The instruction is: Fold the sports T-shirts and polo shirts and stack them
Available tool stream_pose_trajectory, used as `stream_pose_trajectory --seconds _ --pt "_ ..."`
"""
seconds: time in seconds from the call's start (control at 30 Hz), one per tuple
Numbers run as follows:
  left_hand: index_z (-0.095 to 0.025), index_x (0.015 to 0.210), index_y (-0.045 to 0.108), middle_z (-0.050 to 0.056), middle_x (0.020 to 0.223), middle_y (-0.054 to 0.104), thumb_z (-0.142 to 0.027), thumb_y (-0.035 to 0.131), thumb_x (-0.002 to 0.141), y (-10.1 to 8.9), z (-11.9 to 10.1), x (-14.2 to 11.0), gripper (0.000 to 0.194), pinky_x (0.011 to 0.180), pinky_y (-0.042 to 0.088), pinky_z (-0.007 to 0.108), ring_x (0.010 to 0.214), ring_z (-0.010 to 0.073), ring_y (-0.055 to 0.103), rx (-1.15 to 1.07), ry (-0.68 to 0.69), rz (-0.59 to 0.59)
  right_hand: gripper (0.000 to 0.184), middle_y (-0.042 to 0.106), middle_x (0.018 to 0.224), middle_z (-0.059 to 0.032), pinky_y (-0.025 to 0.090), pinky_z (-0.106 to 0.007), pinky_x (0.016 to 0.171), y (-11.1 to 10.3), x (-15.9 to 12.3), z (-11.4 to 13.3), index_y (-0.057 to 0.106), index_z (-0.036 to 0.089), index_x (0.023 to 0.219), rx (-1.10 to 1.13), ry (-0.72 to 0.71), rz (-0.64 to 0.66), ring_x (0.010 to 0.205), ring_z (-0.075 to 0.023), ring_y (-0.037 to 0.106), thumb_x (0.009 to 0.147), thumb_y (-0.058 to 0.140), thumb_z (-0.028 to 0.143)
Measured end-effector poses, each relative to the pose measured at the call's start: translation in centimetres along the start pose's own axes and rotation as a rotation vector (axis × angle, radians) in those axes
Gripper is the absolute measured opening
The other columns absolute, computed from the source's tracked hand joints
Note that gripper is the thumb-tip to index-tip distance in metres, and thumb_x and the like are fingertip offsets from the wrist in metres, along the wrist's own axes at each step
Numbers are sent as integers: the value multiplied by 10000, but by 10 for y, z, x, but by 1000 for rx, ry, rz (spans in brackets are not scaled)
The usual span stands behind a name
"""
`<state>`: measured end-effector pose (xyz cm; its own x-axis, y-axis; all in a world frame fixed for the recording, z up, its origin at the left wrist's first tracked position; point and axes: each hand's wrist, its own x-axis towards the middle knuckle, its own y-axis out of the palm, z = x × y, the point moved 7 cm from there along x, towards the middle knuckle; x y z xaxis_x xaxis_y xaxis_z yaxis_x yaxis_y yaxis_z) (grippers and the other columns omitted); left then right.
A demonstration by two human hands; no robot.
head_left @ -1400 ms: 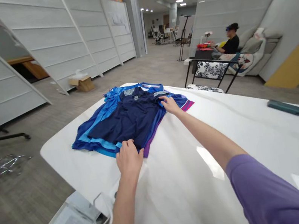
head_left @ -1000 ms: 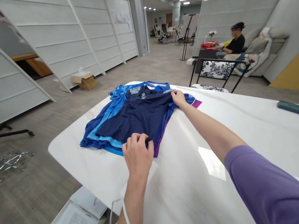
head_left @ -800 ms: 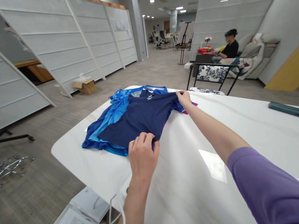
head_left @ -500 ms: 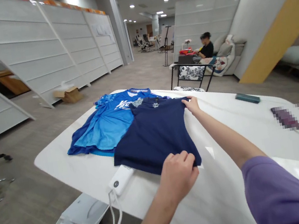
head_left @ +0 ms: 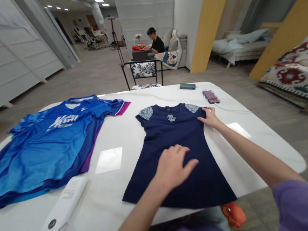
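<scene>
A navy short-sleeved T-shirt [head_left: 181, 146] with patterned grey-blue shoulders and a small pale print below the neck lies spread on the white table [head_left: 126, 128], its hem reaching the near edge. My left hand [head_left: 176, 166] is over the middle of the shirt, thumb and fingers apart, holding nothing; whether it touches the fabric I cannot tell. At the right sleeve, my right hand [head_left: 210, 117] pinches the cloth between thumb and fingers. Left of it, a blue jersey [head_left: 54, 136] with white lettering lies on top of other shirts, whose purple and dark blue edges show.
A white power strip [head_left: 65, 205] with cables lies at the near left. Toward the far right are a dark green case [head_left: 187, 86] and a blurred-out phone-like object [head_left: 210, 97]. A chair [head_left: 143, 72] stands beyond the table; a person [head_left: 156, 44] sits farther back.
The navy shirt has moved right, off the blue jersey, and now lies flat on the table. My left hand has let go of its hem. The view has turned right.
</scene>
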<state>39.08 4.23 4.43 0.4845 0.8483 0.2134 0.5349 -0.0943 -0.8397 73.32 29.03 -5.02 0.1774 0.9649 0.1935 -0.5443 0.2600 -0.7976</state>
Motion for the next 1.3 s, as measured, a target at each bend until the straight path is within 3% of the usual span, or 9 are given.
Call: stream_pose_trajectory --seconds 0.1,0.27,0.47,0.63,0.77,0.87,1.0,1.17,1.3 --pt "-266 1522 693 98 1546 724 -507 475 1202 -38 94 46 457 1234 538 421 1421 266 692 144 -196 -92 708 366 1835 -199 375 -745 1352 -16 -11 5 657 226 1645 -169 -82 -32 1642 -495 419 1011 670 542" --pt "-195 1687 579 142 1783 553 -432 361 1207 -47 209 127 578 1366 430 511 1650 305 507 227 -317 -23 660 486 1827 -113 354 -638 1400 26 -1 63 606 278 1718 -183 -280 188 1686 -362 447 1147 516 596" --pt "-209 1787 462 137 1890 396 -611 337 1195 -19 288 198 726 1421 270 674 1768 398 320 290 -365 130 792 305 1922 -70 156 -678 1461 82 50 70 509 307 1799 -241 -161 341 1805 -387 229 1159 402 760" --pt "-226 1834 370 105 1936 289 -631 378 1181 -25 328 228 768 1447 165 679 1807 408 200 332 -322 136 1034 220 1942 -99 49 -706 1460 100 88 72 399 263 1856 -298 -146 286 1819 -433 139 1051 507 903" --pt "-139 1853 292 152 1957 191 -636 325 1186 -37 318 225 833 1463 97 672 1827 421 108 350 -319 74 946 267 1926 -129 38 -663 1479 91 91 99 385 203 1855 -290 -229 177 1814 -385 201 1119 453 792" --pt "-146 1868 247 136 1967 154 -669 317 1183 -33 281 199 865 1481 114 616 1839 378 83 337 -294 72 889 267 1922 -148 20 -575 1504 69 53 123 350 121 1859 -280 -327 117 1810 -330 240 1176 329 690" --pt "-199 1877 249 109 1968 168 -671 339 1186 -14 214 109 841 1484 179 583 1843 354 93 305 -255 106 1037 243 1921 -172 80 -544 1520 37 -70 131 271 86 1881 -290 -411 260 1811 -339 243 1139 338 806" --pt "-217 1887 217 100 1966 182 -639 332 1202 14 145 -44 812 1490 203 580 1844 339 103 311 -228 104 1035 132 1943 -43 122 -557 1531 1 -242 108 86 249 1925 -300 -459 398 1826 -316 171 1123 381 832" --pt "-184 1872 272 128 1949 239 -601 384 1199 32 120 -114 799 1502 167 588 1836 353 147 352 -292 82 1003 104 1936 -27 157 -603 1523 -6 -306 80 54 302 1919 -326 -430 409 1819 -321 176 1128 432 789"
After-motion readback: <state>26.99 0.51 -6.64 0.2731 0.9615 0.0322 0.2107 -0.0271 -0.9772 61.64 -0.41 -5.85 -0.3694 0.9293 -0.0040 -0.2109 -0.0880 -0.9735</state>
